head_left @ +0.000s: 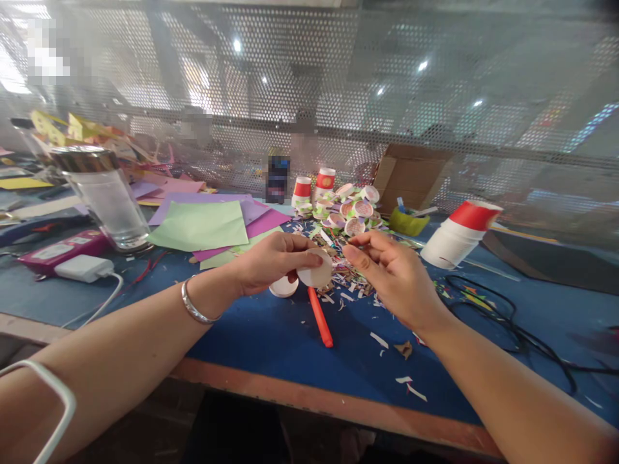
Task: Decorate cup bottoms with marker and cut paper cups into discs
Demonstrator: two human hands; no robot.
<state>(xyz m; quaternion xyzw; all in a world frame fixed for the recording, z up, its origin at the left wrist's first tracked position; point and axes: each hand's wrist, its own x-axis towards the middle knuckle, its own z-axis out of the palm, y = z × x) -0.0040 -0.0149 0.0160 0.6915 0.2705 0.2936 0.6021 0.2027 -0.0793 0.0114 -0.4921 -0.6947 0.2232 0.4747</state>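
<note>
Disc (318,272), white, round — pinched between thumb and fingers of the left hand (285,259), above the blue tabletop (271,348). Right hand (394,277), just beside it, fingers curled; cannot tell whether they grip anything. Red stick (320,319), lying near the disc. Paper scraps (355,282), strewn beyond. Stacked paper cups (449,245), tilted — far right.

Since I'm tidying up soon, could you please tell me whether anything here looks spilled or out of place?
Yes: paper scraps lie strewn over the table, densest just in front of the heaped round pieces, with strays near the front edge. They look spilled because they are loose, not gathered.
</note>
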